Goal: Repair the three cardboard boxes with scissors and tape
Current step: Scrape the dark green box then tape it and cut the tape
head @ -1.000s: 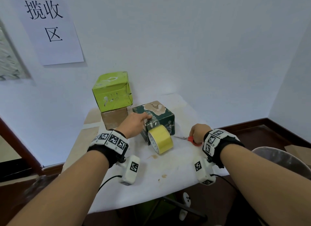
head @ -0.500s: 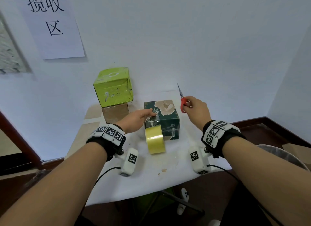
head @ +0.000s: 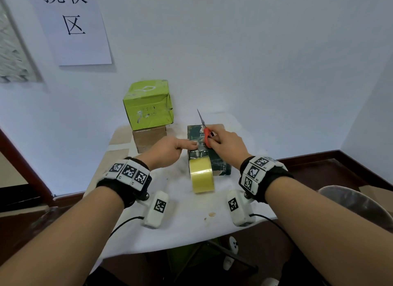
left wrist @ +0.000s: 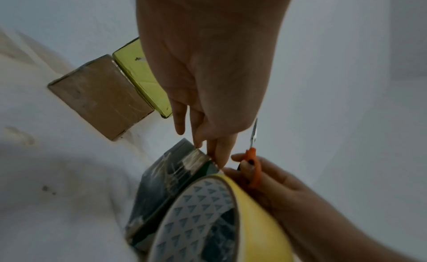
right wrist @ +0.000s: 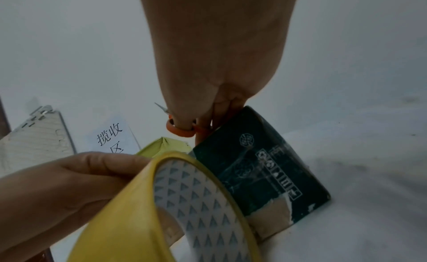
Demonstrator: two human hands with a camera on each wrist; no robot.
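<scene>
A dark green box [head: 220, 165] stands mid-table with a clear tape strip [left wrist: 196, 159] across its top front edge. My left hand [head: 168, 151] presses that strip down with straight fingers [left wrist: 218, 154]. A yellow tape roll [head: 202, 176] stands on edge against the box's front face. My right hand [head: 225, 145] grips orange-handled scissors [head: 205, 136] just over the box top, beside the left fingertips, blades pointing up and together. In the right wrist view a finger passes through the scissors' ring [right wrist: 179, 131]. A light green box [head: 148, 104] sits stacked on a brown box [head: 148, 138] at the back left.
The table [head: 180, 228] wears a white cloth and stands against a white wall. A paper sign [head: 72, 24] hangs on the wall at the upper left. A round bin [head: 357, 204] stands off the table's right edge. Dark floor lies beyond the near edge.
My right hand lifted the scissors off the table and brought them over the dark green box. The tape roll turned to face me. The left hand stayed on the box top.
</scene>
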